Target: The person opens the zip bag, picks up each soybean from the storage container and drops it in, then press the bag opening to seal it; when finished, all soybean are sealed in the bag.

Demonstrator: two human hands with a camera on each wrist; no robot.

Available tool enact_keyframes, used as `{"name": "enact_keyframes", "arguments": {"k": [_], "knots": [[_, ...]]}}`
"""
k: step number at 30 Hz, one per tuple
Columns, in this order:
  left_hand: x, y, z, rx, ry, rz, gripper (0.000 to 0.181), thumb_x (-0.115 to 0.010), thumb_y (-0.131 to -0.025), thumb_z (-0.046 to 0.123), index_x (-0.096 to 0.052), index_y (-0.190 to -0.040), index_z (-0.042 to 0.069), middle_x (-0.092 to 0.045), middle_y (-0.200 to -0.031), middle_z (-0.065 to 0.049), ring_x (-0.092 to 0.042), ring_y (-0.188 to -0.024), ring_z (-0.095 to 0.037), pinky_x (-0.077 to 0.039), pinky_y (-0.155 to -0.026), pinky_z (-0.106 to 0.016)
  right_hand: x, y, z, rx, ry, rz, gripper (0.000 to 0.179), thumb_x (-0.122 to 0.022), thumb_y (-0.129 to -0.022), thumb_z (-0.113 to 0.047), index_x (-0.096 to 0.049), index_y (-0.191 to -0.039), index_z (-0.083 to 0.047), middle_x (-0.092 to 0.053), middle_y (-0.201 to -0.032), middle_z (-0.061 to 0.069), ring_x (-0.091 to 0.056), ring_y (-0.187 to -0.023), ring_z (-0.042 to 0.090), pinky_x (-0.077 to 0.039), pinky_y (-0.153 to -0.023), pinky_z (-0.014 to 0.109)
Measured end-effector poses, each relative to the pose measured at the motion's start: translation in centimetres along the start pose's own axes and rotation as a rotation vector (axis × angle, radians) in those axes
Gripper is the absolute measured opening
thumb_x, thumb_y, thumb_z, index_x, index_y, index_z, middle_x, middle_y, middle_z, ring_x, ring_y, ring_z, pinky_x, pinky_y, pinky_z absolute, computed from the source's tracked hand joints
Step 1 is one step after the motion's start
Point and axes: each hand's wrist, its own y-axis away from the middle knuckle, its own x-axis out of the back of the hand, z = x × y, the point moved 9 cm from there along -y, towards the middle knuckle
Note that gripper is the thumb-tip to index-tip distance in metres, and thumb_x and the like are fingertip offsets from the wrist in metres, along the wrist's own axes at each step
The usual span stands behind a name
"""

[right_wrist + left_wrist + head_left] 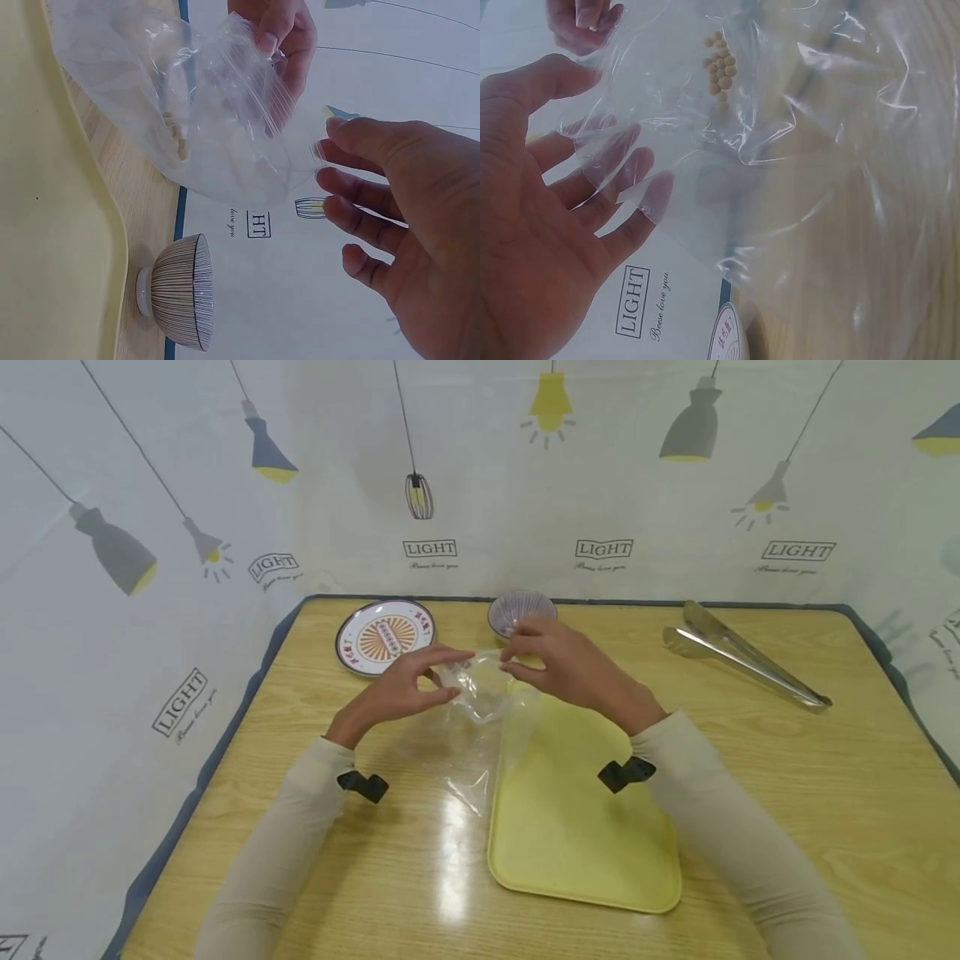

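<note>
Between both hands, above the table, hangs a clear plastic bag (480, 689). My left hand (401, 689) pinches its upper left edge; in the left wrist view the other fingers show through the film. My right hand (562, 664) pinches the opposite edge between thumb and forefinger, its remaining fingers loosely bent. A cluster of small round beige beans or balls (720, 67) shows through the film in the left wrist view and appears to be inside the bag. Fine parallel ridges run along the bag's upper part in the right wrist view.
A yellow tray (577, 843) lies partly below the bag. At the back stand a patterned plate (360, 647) on the left and a striped bowl (176, 292) behind the hands. Metal tongs (738, 661) lie at the right. Printed cloth walls (495, 510) border the table.
</note>
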Motion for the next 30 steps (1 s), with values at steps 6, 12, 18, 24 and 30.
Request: {"name": "enact_keyframes", "arguments": {"k": [6, 12, 18, 24, 30], "knots": [[0.1, 0.1, -0.1, 0.014, 0.001, 0.001, 0.054, -0.072, -0.093, 0.017, -0.055, -0.145, 0.013, -0.06, -0.142, -0.009, -0.058, -0.128, -0.024, -0.057, -0.094, -0.041, -0.6, 1.2, 0.0, -0.022, 0.029, -0.088, 0.032, -0.079, -0.088, -0.029, -0.073, -0.112, -0.009, -0.065, -0.113, 0.009, -0.063, -0.099, 0.023, -0.057, -0.086, 0.039], [0.0, 0.2, -0.3, 0.028, 0.012, -0.004, 0.052, -0.07, -0.095, 0.018, -0.055, -0.145, 0.013, -0.059, -0.144, -0.009, -0.057, -0.128, -0.025, -0.056, -0.096, -0.042, -1.4, 2.5, 0.3, -0.066, 0.021, -0.091, 0.032, -0.081, -0.086, -0.028, -0.072, -0.111, -0.011, -0.058, -0.118, 0.01, -0.062, -0.099, 0.023, -0.056, -0.083, 0.037], [-0.1, 0.6, -1.0, 0.067, 0.036, 0.007, 0.056, -0.069, -0.096, 0.027, -0.051, -0.149, 0.023, -0.054, -0.149, -0.003, -0.055, -0.13, -0.02, -0.055, -0.097, -0.039, -1.6, 3.2, 1.1, -0.131, -0.059, 0.016, 0.007, -0.075, -0.091, -0.013, -0.074, -0.097, -0.01, -0.067, -0.106, 0.006, -0.064, -0.095, 0.02, -0.057, -0.083, 0.038], [0.6, 1.0, -1.2, 0.043, 0.06, 0.082, 0.07, -0.068, -0.097, 0.015, -0.035, -0.158, 0.024, -0.052, -0.149, -0.011, -0.059, -0.125, -0.028, -0.057, -0.094, -0.043, -1.2, 4.4, 2.3, -0.203, -0.154, 0.215, 0.007, -0.073, -0.092, -0.011, -0.077, -0.098, -0.009, -0.074, -0.099, 0.003, -0.066, -0.09, 0.016, -0.054, -0.073, 0.033], [1.6, 0.9, -1.2, 0.022, 0.06, 0.189, 0.06, -0.06, -0.101, 0.012, -0.036, -0.156, 0.012, -0.062, -0.111, -0.016, -0.07, -0.096, -0.038, -0.061, -0.081, -0.042, 0.0, 5.0, 3.2, -0.268, -0.189, 0.418, 0.006, -0.074, -0.091, -0.009, -0.078, -0.095, -0.007, -0.077, -0.094, 0.008, -0.062, -0.079, 0.015, -0.05, -0.064, 0.034]]}}
